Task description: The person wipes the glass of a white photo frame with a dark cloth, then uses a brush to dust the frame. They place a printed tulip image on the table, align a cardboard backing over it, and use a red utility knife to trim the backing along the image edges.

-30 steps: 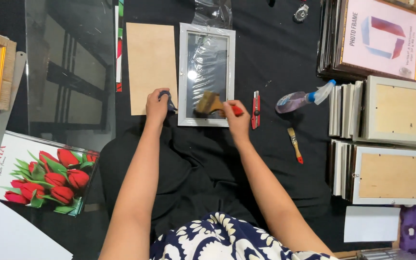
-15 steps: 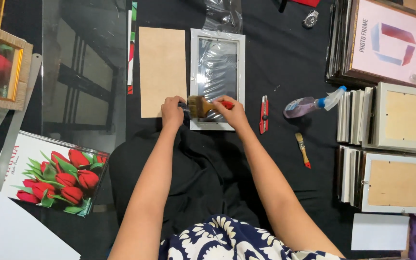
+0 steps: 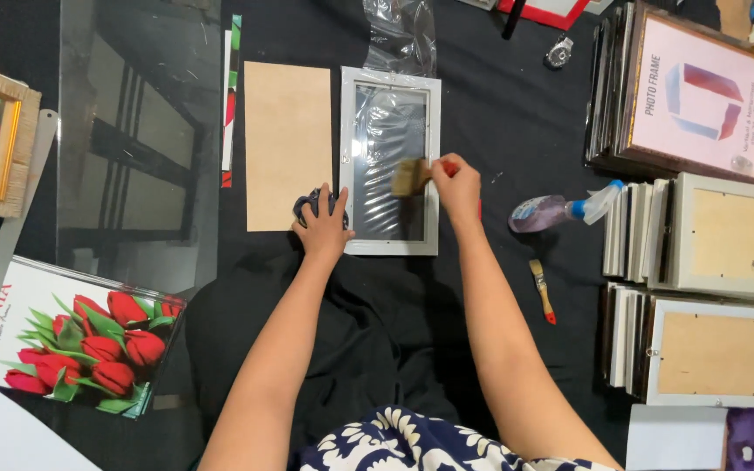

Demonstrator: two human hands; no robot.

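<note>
Nearest the body, the left hand (image 3: 323, 228) presses a dark cloth (image 3: 311, 206) at the white frame's (image 3: 390, 162) lower left edge. Beyond it, the right hand (image 3: 457, 186) grips a brush (image 3: 412, 175) resting on the glass; farther left lies a backing board (image 3: 287, 145).

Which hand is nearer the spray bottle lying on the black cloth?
Right. The right hand holds a brush over the white frame, just left of the spray bottle. The left hand rests at the frame's far side, farther away.

White frame (image 3: 389, 161) flat on black cloth; brush (image 3: 409, 177) bristles on glass.
</note>
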